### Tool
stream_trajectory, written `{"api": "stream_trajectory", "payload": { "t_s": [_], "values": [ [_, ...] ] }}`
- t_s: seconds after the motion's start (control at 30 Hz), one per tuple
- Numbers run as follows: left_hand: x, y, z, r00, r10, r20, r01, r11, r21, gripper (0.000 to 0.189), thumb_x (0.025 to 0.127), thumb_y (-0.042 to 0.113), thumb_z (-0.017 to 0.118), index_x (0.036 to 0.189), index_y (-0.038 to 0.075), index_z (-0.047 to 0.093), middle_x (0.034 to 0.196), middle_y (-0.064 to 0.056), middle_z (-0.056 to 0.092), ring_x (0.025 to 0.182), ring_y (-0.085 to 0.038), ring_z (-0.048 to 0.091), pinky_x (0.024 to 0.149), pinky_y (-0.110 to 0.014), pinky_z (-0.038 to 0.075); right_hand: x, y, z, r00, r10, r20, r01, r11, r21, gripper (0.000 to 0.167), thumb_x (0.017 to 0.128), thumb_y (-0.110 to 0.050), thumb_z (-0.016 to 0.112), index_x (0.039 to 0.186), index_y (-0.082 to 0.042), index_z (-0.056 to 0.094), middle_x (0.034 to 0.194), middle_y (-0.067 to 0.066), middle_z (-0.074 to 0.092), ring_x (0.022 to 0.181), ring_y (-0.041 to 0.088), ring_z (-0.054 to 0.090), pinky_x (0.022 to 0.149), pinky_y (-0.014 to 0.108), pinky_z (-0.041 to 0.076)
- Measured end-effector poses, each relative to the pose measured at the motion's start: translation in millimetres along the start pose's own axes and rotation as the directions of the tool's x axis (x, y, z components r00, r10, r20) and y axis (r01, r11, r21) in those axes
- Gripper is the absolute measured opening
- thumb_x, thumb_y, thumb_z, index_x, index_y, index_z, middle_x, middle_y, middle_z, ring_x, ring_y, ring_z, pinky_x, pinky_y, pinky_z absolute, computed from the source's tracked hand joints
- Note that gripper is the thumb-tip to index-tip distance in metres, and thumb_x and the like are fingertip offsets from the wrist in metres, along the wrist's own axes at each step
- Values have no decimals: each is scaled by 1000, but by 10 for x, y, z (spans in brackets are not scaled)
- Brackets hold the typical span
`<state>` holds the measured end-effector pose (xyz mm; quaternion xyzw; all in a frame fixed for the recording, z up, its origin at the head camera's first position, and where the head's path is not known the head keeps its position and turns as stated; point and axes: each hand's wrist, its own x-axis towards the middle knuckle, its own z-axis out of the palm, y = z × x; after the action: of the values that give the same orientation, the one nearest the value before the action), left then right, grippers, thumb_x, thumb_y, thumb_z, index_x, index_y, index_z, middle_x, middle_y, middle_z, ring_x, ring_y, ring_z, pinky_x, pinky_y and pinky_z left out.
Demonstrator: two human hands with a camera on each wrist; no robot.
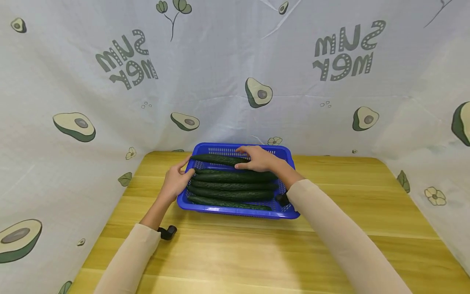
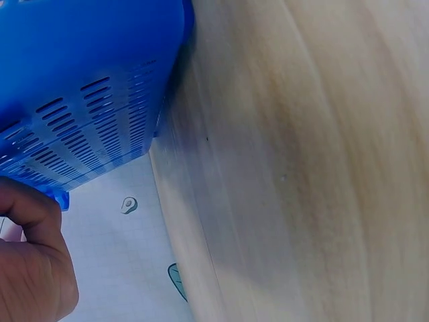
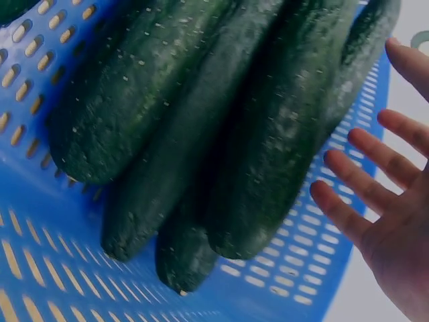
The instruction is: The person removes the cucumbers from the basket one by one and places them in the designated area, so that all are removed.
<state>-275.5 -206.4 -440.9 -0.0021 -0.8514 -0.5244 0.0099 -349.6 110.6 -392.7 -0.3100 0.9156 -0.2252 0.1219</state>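
Observation:
Several long dark green cucumbers (image 1: 235,185) lie side by side in a blue plastic basket (image 1: 238,212). Along its far side is one more cucumber (image 1: 216,159), apart from the others, its left tip at the rim. My left hand (image 1: 174,181) is at the basket's left rim, thumb and index finger spread, the index fingertip right by that tip. Over the same cucumber's right part reaches my right hand (image 1: 260,159), fingers and thumb apart. In the right wrist view, the right hand (image 3: 392,201) shows spread fingers beside the cucumbers (image 3: 268,154), gripping none.
The basket stands near the back of a wooden table (image 1: 235,253). Behind it and at both sides hangs a pale curtain (image 1: 220,65) printed with avocados and lettering. Dark wrist devices show at the left cuff (image 1: 150,232) and beneath the right forearm.

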Motion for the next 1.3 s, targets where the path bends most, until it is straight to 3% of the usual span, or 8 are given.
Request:
{"api": "stream_trajectory", "payload": {
  "t_s": [0.17, 0.5, 0.77, 1.0, 1.3],
  "values": [
    [10, 1, 6, 1000, -7, -5, 7, 1000, -13, 64, 95, 27, 64, 156, 37, 44, 50, 5, 45, 40, -10, 38, 41, -25, 37, 56, 20, 90, 1000, 8, 27, -7, 1000, -28, 72, 98, -43, 68, 155, -6, 44, 154, 16, 51, 143, 35, 48, 116, 55, 41],
    [2, 6, 24, 1000, -17, -22, 16, 1000, -19, 64, 95, 24, 64, 155, 35, 47, 49, 6, 46, 41, -10, 40, 43, -25, 39, 140, 10, 227, 998, 53, -13, -55, 991, -119, 58, 99, -39, 68, 148, -10, 55, 145, 15, 53, 135, 35, 50, 111, 53, 44],
    [-10, 31, 29, 999, -38, -30, 37, 998, -50, 62, 95, 24, 64, 153, 38, 49, 54, 1, 59, 46, -14, 57, 48, -30, 51, 139, 18, 234, 999, 38, 6, -38, 999, -31, 48, 102, -35, 64, 145, -13, 55, 148, 15, 57, 140, 33, 51, 113, 53, 44],
    [-32, 25, 48, 998, -67, -23, 65, 995, -82, 62, 95, 25, 65, 153, 39, 49, 63, -4, 68, 53, -16, 65, 53, -32, 56, 55, 28, 190, 999, 23, -32, -23, 1000, 11, 50, 102, -33, 64, 147, -13, 56, 146, 14, 58, 139, 34, 52, 113, 54, 44],
    [-25, 32, 44, 997, -70, -23, 67, 993, -96, 61, 95, 24, 66, 153, 36, 49, 60, -1, 65, 52, -14, 64, 53, -30, 56, -74, -64, -60, 991, -13, -132, 11, 1000, -12, 49, 101, -36, 65, 145, -15, 58, 146, 12, 58, 139, 34, 51, 114, 55, 42]
  ]
}}
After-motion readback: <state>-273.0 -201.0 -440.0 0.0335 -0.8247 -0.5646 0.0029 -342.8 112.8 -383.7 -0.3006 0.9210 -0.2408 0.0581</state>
